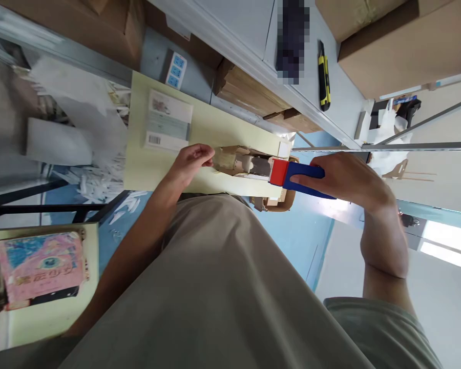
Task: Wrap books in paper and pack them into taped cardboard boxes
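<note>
My right hand [338, 177] grips the blue handle of a flat, wide tool [305, 177] with a red band, like a wide brush. Its pale front end reaches into the right end of a narrow open cardboard box [226, 160], whose inside has whitish and dark patches. Whether the tip touches the box's bottom is unclear. To the box's left, my left hand [188, 164] is closed with its fingertips together; I cannot make out anything in them. Both the box and the left hand are over the pale yellow tabletop [209, 125].
A book [169, 120] with a barcode lies on the tabletop. A yellow and black box cutter [323, 82] rests on the grey shelf [340, 77] above. Brown cartons [407, 51] stand around it. Paper scraps [100, 174] fill the left side, and a pink comic book [44, 264] lies lower left.
</note>
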Motion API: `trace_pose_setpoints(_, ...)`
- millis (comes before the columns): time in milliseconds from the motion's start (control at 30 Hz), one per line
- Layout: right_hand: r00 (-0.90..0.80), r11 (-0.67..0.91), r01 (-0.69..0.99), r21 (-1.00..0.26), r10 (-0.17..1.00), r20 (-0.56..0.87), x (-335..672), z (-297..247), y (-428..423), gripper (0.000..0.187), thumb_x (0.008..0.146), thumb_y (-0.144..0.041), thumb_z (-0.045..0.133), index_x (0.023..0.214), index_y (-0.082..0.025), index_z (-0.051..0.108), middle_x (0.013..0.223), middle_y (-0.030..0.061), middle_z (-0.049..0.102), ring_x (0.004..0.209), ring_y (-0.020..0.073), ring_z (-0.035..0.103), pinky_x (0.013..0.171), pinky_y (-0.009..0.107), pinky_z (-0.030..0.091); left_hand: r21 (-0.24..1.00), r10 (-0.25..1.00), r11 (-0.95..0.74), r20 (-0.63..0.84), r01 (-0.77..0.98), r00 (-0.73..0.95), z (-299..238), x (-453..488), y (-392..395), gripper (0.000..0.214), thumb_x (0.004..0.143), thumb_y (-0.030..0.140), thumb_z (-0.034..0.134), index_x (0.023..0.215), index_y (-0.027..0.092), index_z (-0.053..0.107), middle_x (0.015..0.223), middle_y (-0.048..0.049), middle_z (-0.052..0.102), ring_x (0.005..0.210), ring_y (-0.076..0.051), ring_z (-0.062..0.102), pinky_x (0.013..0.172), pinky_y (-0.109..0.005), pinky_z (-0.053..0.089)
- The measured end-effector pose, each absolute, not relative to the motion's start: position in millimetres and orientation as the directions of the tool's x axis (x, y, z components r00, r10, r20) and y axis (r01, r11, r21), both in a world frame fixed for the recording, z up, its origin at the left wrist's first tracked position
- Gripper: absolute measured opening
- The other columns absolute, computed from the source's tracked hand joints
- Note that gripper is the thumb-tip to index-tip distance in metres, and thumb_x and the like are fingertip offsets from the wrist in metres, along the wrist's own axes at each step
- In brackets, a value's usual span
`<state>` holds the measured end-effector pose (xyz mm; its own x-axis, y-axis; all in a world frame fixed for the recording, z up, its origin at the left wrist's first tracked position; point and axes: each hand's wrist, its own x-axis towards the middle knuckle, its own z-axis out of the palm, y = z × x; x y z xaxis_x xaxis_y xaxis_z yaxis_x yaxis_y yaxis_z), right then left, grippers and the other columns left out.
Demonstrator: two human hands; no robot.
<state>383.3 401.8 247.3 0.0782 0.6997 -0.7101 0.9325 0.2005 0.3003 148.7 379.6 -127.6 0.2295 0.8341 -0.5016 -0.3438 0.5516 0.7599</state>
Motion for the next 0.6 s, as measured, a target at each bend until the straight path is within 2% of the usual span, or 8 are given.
trace_pose_setpoints(100,0.094,0.210,0.920,0.330,0.701,-0.707,365.0,236.9,407.0,0.072,0.108,-0.087,0.053,0.090,-0.023,0.082,0.078,0.0096,0.075,0.076,0.0272,0.070,0.072,0.037,0.039,0.683,0.781,0.624,-0.545,-0.379,0.304,-154.2,167.3,386.3,0.053,0.069,0.058,0.106,0.085,0.020,0.074,0.083,-0.0023,0.071,0.074,-0.015,0.066,0.079,-0.033,0.062)
trace_pose_setpoints(267,0.101,0.211,0.907,0.365,0.731,-0.675,345.6,209.4,409.3,0.072,0.110,-0.084,0.054,0.102,-0.020,0.086,0.088,0.0163,0.080,0.087,0.0332,0.073,0.078,0.039,0.042,0.637,0.739,0.673,-0.601,-0.375,0.304,-184.1,208.9,382.4,0.037,0.078,0.044,0.103,0.082,0.021,0.075,0.078,-0.0025,0.071,0.074,-0.017,0.064,0.074,-0.032,0.059)
trace_pose_setpoints(500,0.123,0.202,0.906,0.372,0.715,-0.689,339.3,198.3,411.3,0.068,0.111,-0.078,0.058,0.106,-0.017,0.088,0.094,0.0182,0.083,0.089,0.0323,0.073,0.079,0.039,0.042,0.667,0.733,0.672,-0.663,-0.323,0.155,-196.8,246.5,373.4,0.013,0.089,0.024,0.087,0.084,0.020,0.076,0.077,-0.0015,0.071,0.073,-0.016,0.064,0.072,-0.030,0.055)
trace_pose_setpoints(600,0.140,0.180,0.908,0.378,0.720,-0.679,337.3,196.6,410.8,0.069,0.111,-0.078,0.058,0.109,-0.017,0.089,0.095,0.0187,0.083,0.089,0.0325,0.073,0.078,0.040,0.042,0.739,0.785,0.610,-0.613,-0.286,0.091,-197.0,253.1,372.0,0.008,0.091,0.023,0.083,0.089,0.020,0.076,0.083,-0.0024,0.074,0.079,-0.018,0.068,0.076,-0.030,0.055)
